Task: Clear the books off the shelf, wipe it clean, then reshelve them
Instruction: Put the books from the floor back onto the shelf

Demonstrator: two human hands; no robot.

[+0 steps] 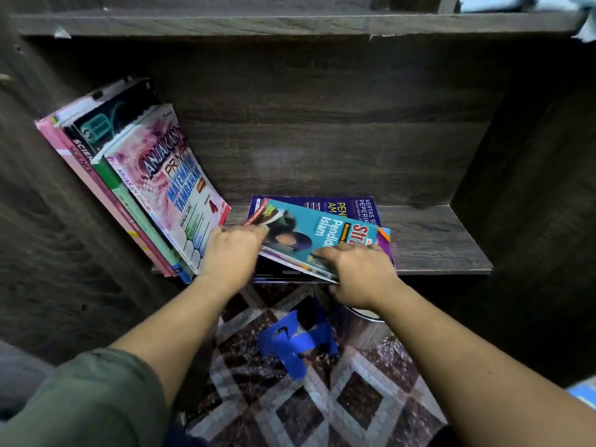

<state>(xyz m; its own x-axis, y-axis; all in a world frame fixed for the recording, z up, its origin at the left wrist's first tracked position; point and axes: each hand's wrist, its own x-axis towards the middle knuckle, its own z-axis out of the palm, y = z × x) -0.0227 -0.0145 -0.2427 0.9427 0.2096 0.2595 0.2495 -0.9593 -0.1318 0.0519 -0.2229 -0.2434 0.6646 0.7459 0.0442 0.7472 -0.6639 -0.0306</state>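
Both hands closed on teal book (300, 235): left hand (230, 251) at its left corner, right hand (358, 274) at near edge. Book held tilted over flat stack (325, 204) mid-shelf (438, 250); leaning books (154, 188) propped at shelf's left end.

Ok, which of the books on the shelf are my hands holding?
The teal Pendidikan Islam book: it is tilted, held by the left hand and right hand. The dark blue book lies flat beneath.
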